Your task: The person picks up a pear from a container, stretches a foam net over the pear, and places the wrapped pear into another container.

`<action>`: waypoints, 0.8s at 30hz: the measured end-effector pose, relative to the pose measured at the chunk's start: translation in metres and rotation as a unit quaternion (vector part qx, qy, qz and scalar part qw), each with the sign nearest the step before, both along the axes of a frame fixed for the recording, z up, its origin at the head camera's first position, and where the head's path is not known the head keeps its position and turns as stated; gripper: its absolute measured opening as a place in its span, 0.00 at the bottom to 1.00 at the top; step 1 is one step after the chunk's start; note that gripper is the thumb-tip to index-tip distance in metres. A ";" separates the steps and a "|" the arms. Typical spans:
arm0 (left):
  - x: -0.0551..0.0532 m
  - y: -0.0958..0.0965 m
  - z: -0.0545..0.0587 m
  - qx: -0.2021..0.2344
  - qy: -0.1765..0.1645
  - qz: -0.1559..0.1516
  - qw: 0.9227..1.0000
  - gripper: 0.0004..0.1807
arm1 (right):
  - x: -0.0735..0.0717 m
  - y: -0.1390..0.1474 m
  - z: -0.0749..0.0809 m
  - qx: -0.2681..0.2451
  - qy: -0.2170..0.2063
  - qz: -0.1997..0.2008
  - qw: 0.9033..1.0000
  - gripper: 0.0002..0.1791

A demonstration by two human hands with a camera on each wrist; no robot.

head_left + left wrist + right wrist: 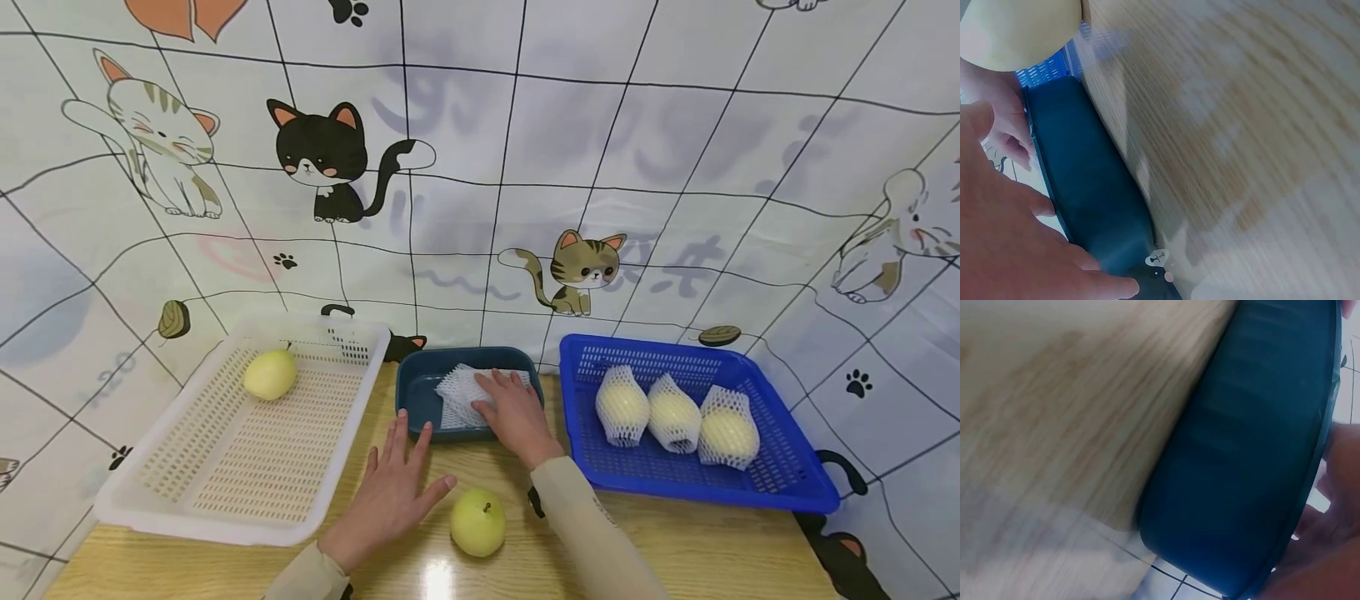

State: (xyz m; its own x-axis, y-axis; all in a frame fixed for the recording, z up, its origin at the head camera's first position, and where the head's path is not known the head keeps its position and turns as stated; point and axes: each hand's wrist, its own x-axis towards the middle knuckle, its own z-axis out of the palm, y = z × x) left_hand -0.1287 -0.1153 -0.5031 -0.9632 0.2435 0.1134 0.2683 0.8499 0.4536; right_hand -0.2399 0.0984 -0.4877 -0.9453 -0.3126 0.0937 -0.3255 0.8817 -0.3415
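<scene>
My right hand (pixel 517 410) reaches over the front rim of a dark teal box (pixel 418 392), its spread fingertips on white foam net sleeves (pixel 459 390) inside. My left hand (pixel 390 482) is spread above the table, fingertips near the box's front left corner and thumb toward a yellow-green pear (pixel 480 523). That pear stands bare on the table between my forearms, stem up. In the left wrist view, the pear (pixel 1019 31) shows at upper left, with the box (pixel 1091 169) beyond my left fingers. The right wrist view has the box's outer wall (pixel 1241 444) beside my right hand (pixel 1329 537).
At left, a white plastic basket (pixel 341 433) holds one bare pear (pixel 271 374). A blue basket (pixel 637 475) at right holds three pears in foam nets, one of them the middle pear (pixel 673 414). Behind them hangs a cat-patterned cloth (pixel 465 142).
</scene>
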 end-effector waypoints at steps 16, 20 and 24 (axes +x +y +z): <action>-0.002 0.001 0.002 -0.009 -0.011 0.008 1.000 0.47 | 0.030 0.013 0.023 -0.142 0.108 0.024 0.984 0.26; -0.002 0.002 0.003 -0.008 -0.019 0.008 1.000 0.47 | 0.041 0.019 0.030 -0.227 0.101 0.032 0.968 0.25; -0.002 0.002 0.004 -0.005 -0.021 0.006 1.000 0.47 | 0.051 0.025 0.040 -0.298 0.112 0.029 0.948 0.24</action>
